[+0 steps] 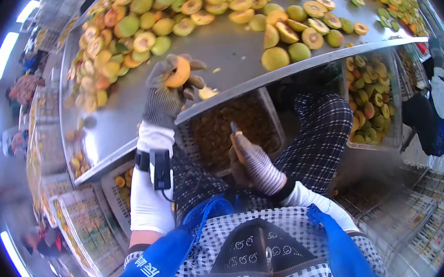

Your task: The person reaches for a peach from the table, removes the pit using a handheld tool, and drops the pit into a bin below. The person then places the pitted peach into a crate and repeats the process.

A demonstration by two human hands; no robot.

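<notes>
My left hand (pixel 168 93), in a grey glove, is over the metal table (pixel 215 57) near its front edge. Its fingers are closed around an orange-yellow peach half (pixel 179 72). A small pale piece of fruit (pixel 208 92) lies on the metal just right of that hand. Lower down, in front of my lap, my right hand (pixel 253 162) wears a striped glove. It grips a short tool (pixel 233 127) whose narrow dark metal tip points up; most of the handle is hidden. Beneath it stands a crate (pixel 272 114) holding a brown mass of what look like peach pits.
Whole and halved peaches (pixel 144 39) are heaped along the far side of the table. A crate of peach halves (pixel 369 99) stands below at right, another crate (pixel 115 187) at left. Stacked crates (pixel 90 226) line the left. Other people (pixel 27 89) are farther off.
</notes>
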